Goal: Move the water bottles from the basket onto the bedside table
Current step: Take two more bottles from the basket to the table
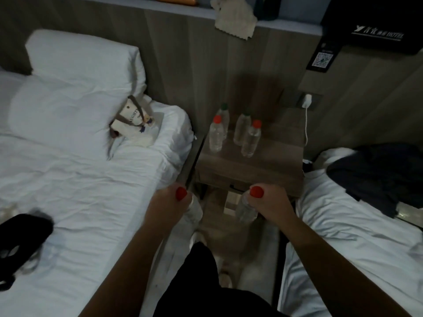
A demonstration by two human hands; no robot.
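Observation:
My left hand (168, 203) grips a clear water bottle (193, 210) with a red cap, held upright below the bedside table's front left corner. My right hand (271, 205) grips a second red-capped clear bottle (246, 208) in front of the table's front edge. Several clear bottles stand on the wooden bedside table (263, 163): a red-capped one (216, 135) at the left, another red-capped one (251, 139) at the right, and two dark-capped ones (242, 128) behind them. A dark object (20, 232) at the left on the bed may be the basket; it is blurred.
A white bed (80, 179) with pillows and a small tote bag (132, 120) lies on the left. Another bed (343, 225) with dark clothing (377, 170) is on the right. A charger with a white cable (306, 115) hangs by the wall behind the table. I stand in the narrow aisle.

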